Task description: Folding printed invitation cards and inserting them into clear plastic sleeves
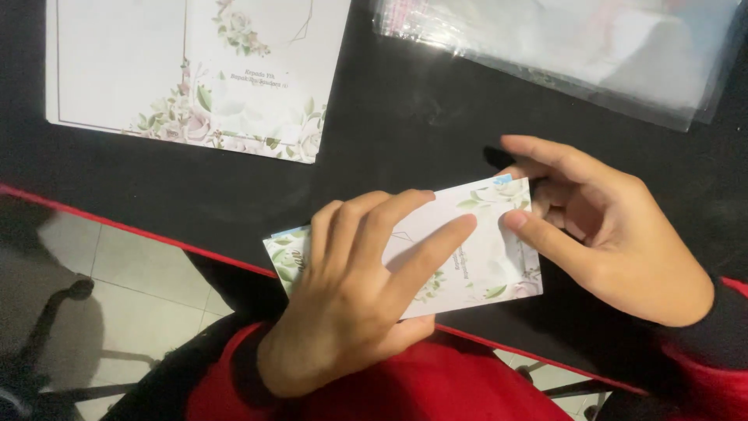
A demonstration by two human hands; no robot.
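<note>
Card [483, 249], folded and printed with pale flowers and leaves, lay at the near edge of the black table [389, 125], partly overhanging it toward the person's red lap. Left hand [358, 296] lay flat across the card's left half, fingers [436, 242] spread and pressing down on it, thumb tucked beneath the lower edge. Right hand [608, 234] pinched the card's right edge, thumb on top and curled fingers behind, the index finger raised just above. Well beyond the card, up and to its left, a larger floral sheet [195, 70] lay flat. Beyond the card to its upper right sat a stack of clear plastic sleeves [592, 54].
</note>
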